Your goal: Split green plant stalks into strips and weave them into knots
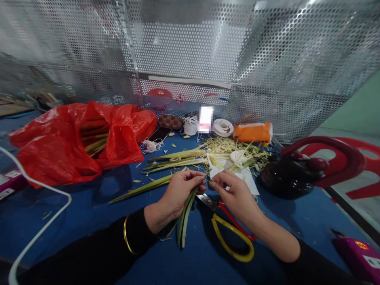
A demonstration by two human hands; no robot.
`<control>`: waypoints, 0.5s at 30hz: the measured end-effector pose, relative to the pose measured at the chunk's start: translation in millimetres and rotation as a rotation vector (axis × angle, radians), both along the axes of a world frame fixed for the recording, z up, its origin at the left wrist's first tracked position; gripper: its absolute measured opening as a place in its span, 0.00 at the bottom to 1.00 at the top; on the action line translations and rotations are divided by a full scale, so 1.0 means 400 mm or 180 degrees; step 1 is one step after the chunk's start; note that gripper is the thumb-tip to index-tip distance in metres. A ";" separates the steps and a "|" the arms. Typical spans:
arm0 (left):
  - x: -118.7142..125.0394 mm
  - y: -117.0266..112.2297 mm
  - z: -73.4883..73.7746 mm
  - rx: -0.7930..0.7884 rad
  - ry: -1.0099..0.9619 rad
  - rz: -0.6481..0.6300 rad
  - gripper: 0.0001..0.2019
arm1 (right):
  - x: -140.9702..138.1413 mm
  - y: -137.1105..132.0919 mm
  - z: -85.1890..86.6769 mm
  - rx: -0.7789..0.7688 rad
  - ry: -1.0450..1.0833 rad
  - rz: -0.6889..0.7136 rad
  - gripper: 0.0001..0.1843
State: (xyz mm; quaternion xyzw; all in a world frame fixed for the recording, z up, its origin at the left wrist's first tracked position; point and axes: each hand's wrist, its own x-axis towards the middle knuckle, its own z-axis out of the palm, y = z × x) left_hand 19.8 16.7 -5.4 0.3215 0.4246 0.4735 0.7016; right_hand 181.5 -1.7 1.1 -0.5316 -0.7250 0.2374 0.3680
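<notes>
My left hand [181,192] is closed round a small bunch of long green leaf strips [185,225], whose ends hang down toward me. Close beside it, my right hand [237,198] pinches thumb against fingers near the top of the bunch; what sits in the pinch is too small to make out. Under and between the hands lie scissors with one red and one yellow handle [234,254], their blades partly hidden. Long pale-green stalks [178,154] rest behind my left hand. A white paper [252,185] and a heap of shredded peelings [219,144] lie beyond my right hand.
A red plastic bag [59,138] with stalks inside lies left, near a white cable [63,196]. On the right stand a dark kettle [285,182] and a purple device [356,253]. An orange pack [252,132] and white spool [223,128] line the perforated metal panel [184,43].
</notes>
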 end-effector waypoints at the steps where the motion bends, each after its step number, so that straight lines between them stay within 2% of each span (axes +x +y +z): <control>1: 0.000 0.000 0.001 -0.0015 0.0015 0.0023 0.05 | 0.000 -0.001 0.002 0.0085 0.0056 -0.0036 0.11; 4: 0.001 0.000 0.007 -0.0024 0.0106 0.0054 0.05 | -0.003 -0.005 0.010 0.0216 0.0267 -0.0022 0.11; 9: 0.001 -0.008 0.011 0.0081 0.0361 -0.0188 0.07 | -0.006 -0.010 0.016 0.0099 0.0474 0.0407 0.12; 12: 0.000 -0.011 0.015 0.0188 0.0559 -0.0300 0.05 | -0.003 -0.006 0.010 -0.0015 0.0579 0.0393 0.12; 15: -0.003 -0.009 0.019 0.0399 0.0910 -0.0181 0.05 | 0.000 0.001 0.000 -0.0163 0.0736 0.0342 0.11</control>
